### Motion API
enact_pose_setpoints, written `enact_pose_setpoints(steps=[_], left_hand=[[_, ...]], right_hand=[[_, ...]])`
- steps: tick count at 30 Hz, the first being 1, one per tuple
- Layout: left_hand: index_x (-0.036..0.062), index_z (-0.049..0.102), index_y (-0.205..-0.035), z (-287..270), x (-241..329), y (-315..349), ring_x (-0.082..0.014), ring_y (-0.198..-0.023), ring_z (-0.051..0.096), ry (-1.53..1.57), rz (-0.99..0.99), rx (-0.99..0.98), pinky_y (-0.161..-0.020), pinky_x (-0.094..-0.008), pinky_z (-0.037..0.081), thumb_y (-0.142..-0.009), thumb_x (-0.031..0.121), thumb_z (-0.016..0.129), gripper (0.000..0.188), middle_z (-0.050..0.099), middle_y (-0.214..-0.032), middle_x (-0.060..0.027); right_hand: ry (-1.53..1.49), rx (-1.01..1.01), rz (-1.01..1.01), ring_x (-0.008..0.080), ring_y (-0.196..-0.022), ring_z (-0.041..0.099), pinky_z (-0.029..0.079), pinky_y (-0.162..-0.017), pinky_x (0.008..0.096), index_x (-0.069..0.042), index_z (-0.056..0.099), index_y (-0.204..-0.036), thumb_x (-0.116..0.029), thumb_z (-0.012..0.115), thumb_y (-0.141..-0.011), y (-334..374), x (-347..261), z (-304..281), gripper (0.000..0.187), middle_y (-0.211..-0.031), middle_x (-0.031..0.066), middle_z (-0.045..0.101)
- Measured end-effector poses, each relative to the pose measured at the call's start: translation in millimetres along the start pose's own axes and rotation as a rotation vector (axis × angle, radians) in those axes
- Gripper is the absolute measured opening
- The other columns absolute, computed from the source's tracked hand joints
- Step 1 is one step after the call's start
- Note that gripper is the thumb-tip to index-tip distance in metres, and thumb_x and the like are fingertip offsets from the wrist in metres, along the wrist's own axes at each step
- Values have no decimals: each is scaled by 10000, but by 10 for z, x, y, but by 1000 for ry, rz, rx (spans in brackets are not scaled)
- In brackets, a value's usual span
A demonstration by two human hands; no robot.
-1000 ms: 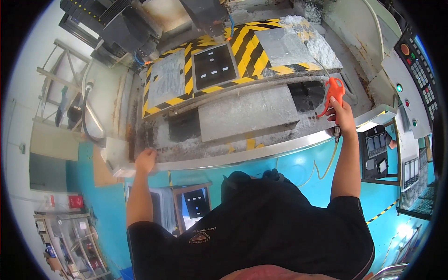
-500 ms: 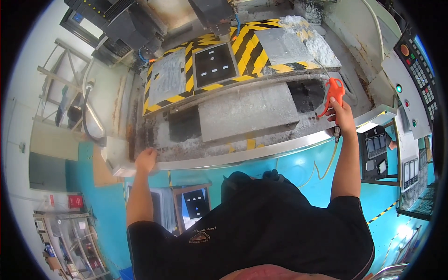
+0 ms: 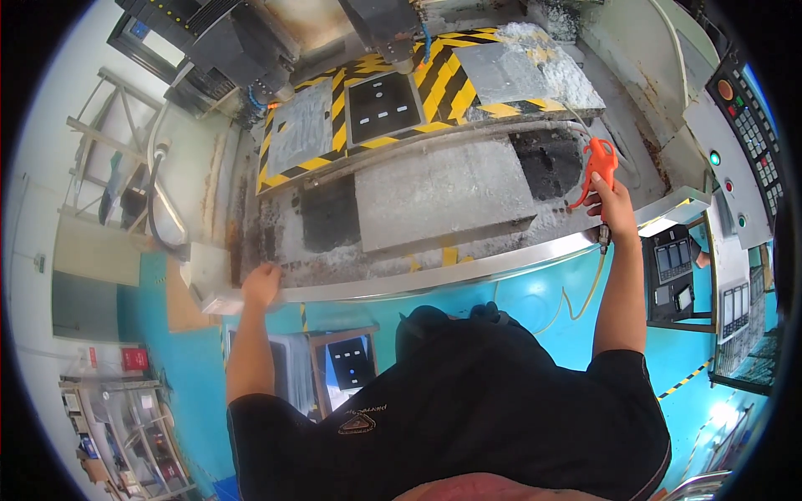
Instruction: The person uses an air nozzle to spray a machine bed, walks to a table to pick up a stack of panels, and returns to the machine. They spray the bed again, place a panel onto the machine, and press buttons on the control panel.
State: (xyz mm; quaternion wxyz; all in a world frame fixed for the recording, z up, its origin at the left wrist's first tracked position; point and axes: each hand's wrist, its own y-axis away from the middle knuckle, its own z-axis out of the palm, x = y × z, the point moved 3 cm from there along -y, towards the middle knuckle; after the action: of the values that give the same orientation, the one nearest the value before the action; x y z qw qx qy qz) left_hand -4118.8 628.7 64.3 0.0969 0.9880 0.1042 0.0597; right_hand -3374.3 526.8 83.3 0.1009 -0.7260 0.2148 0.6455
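Gripping an orange air gun (image 3: 599,169) (fingers wrapped around) in right hand (image 3: 615,209).

landmark: grey slab (image 3: 443,196), middle of machine bed
left of slab: dark recessed patch (image 3: 330,219), open from above, gritty floor
far side of slab: raised yellow-black striped plates (image 3: 418,92), black fixture plate (image 3: 384,107) on them, machine head (image 3: 380,29) overhanging; tight
right of slab: dark pit (image 3: 547,154), then right hand (image 3: 614,209) gripping orange air gun (image 3: 597,167); hose (image 3: 585,292) hangs below
near side of slab: shiny steel rim (image 3: 468,269) runs full width, blocks low entry
near-left of slab: left hand (image 3: 261,284) on rim, white box (image 3: 205,280) just beside it
far right of slab: control panel (image 3: 748,125) walls that side
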Motion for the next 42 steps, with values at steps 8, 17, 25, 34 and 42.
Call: enact_pose_setpoints(steps=[8, 17, 25, 34, 42], left_hand=[[132, 708, -1079, -26, 2, 35, -393, -1078, 628, -3, -6, 7, -906, -469, 488, -893, 440, 481, 426, 694, -1106, -169], [135, 709, -1094, 19, -48, -8, -394, -1083, 626, 2, 1, 12, -908, -474, 486, -892, 445, 487, 431, 688, -1118, -182], [111, 707, -1087, -35, -62, 13, -394, -1086, 625, -24, -19, 4, -919, -467, 482, -899, 448, 492, 441, 688, -1119, -185], [124, 709, -1106, -41, -89, 4, -393, -1088, 625, -16, -31, 9, -917, -467, 483, -899, 458, 492, 450, 689, -1120, -178], [126, 708, -1104, -85, -19, 38, -393, -1088, 625, 12, 0, 10, -914, -468, 484, -897, 452, 494, 442, 691, -1120, -175]], right_hand=[[5, 1, 10, 137, -723, 633, 505, -586, 273, -14, 609, -1041, -435, 617, -955, 17, 11, 10, 430, -911, 52, 643], [4, -7, 12, 136, -724, 632, 510, -591, 277, -11, 614, -1035, -449, 624, -953, -1, 45, 1, 445, -915, 57, 649], [17, -13, 34, 141, -722, 639, 512, -585, 281, -9, 617, -1029, -440, 620, -957, 30, 8, 32, 437, -907, 59, 650], [31, -18, 50, 125, -729, 634, 496, -586, 266, -44, 615, -1046, -444, 592, -978, 40, -14, 51, 406, -917, 30, 650], [19, -13, 22, 122, -724, 633, 496, -584, 265, -45, 617, -1047, -440, 589, -981, 32, -44, 53, 402, -918, 32, 656]])
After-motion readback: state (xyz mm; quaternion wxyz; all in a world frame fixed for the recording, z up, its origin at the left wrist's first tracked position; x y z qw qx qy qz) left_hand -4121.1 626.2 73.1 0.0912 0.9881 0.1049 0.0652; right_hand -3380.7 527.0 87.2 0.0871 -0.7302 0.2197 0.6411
